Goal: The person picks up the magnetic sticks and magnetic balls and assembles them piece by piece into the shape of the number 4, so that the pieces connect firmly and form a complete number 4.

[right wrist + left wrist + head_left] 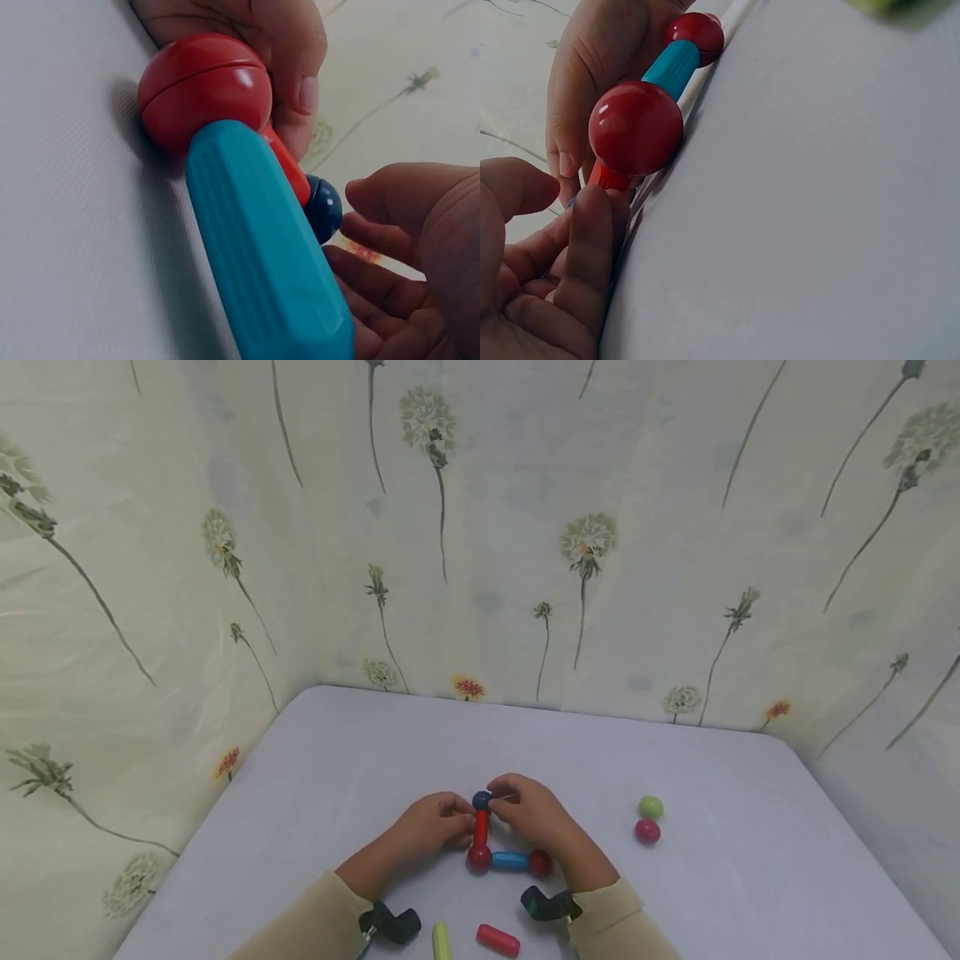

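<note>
An L-shaped build of toy rods and balls lies on the white table. Its dark blue ball [482, 800] caps a red rod [481, 828], which runs to a red ball [479, 858]; from there a light blue rod [511, 861] leads to a second red ball [540, 863]. My left hand [435, 818] is beside the red rod, fingertips close against it and thumb apart in the left wrist view. Around the dark blue ball my right hand [534, 814] lies loosely bent, its thumb [367, 196] a little off the ball in the right wrist view.
Nearer to me on the table [712, 877] lie a yellow-green rod [441, 940] and a loose red rod [498, 941]. Off to the right sit a green ball [651, 808] and a pinkish-red ball [647, 832]. A flower-patterned cloth [510, 527] hangs behind the table.
</note>
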`<move>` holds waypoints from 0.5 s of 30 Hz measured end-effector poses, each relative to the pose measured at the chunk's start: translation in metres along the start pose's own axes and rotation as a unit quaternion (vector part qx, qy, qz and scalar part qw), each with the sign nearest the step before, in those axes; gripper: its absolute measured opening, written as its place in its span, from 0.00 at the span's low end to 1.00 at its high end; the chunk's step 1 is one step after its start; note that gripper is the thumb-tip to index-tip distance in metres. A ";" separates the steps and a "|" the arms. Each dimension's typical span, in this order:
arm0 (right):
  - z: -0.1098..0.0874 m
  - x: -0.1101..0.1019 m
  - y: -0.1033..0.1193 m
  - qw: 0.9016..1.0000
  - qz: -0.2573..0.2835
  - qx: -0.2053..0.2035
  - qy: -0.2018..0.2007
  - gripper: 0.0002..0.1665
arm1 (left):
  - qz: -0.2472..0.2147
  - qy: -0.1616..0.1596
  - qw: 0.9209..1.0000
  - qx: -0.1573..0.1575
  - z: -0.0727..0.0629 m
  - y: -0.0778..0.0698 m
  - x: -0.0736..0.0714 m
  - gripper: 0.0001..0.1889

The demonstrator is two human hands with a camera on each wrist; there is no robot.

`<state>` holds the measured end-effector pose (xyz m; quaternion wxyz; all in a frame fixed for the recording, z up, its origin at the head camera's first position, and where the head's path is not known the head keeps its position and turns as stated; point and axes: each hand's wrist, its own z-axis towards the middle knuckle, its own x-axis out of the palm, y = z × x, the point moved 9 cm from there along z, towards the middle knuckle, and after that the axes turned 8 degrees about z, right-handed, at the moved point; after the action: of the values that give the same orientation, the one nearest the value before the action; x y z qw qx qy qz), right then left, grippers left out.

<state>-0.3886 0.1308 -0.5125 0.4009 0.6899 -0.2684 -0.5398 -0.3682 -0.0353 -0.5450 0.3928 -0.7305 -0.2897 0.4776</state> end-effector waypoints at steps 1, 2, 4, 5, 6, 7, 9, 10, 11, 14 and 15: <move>0.000 0.000 -0.001 1.000 0.000 0.003 -0.004 0.17 | 0.003 0.000 1.000 0.002 0.000 0.000 0.000 0.09; 0.001 -0.001 -0.001 1.000 0.001 0.005 -0.007 0.16 | 0.006 0.000 1.000 0.002 0.000 -0.001 0.000 0.08; 0.001 -0.001 -0.003 1.000 0.003 0.008 -0.012 0.16 | 0.012 0.001 1.000 0.005 -0.001 -0.001 -0.001 0.07; 0.001 -0.001 -0.004 1.000 0.004 0.008 -0.013 0.17 | 0.018 0.003 1.000 0.007 -0.001 0.000 0.000 0.06; 0.001 -0.001 -0.004 1.000 0.005 0.010 -0.016 0.17 | 0.025 0.005 1.000 0.010 -0.001 0.000 0.000 0.06; 0.002 -0.001 -0.005 1.000 0.004 0.011 -0.018 0.17 | 0.031 0.009 0.999 0.013 -0.001 0.000 0.000 0.06; 0.002 -0.002 -0.006 1.000 -0.003 0.013 -0.027 0.16 | 0.044 0.018 0.999 0.023 -0.001 -0.001 0.001 0.05; 0.002 -0.003 -0.006 0.999 -0.007 0.011 -0.031 0.16 | 0.051 0.022 0.998 0.028 -0.001 -0.001 0.002 0.05; 0.002 -0.004 -0.006 0.999 -0.012 0.009 -0.035 0.15 | 0.056 0.027 0.998 0.032 -0.001 -0.002 0.003 0.05; 0.002 -0.006 -0.005 0.999 -0.022 0.008 -0.044 0.14 | 0.070 0.034 0.996 0.042 -0.001 -0.005 0.004 0.06; 0.001 -0.006 -0.004 0.999 -0.023 0.007 -0.045 0.14 | 0.075 0.034 0.996 0.045 -0.002 -0.006 0.004 0.06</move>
<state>-0.3917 0.1379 -0.5129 0.3706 0.6736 -0.2739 -0.5779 -0.3649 -0.0295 -0.5417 0.3979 -0.7479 -0.1984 0.4929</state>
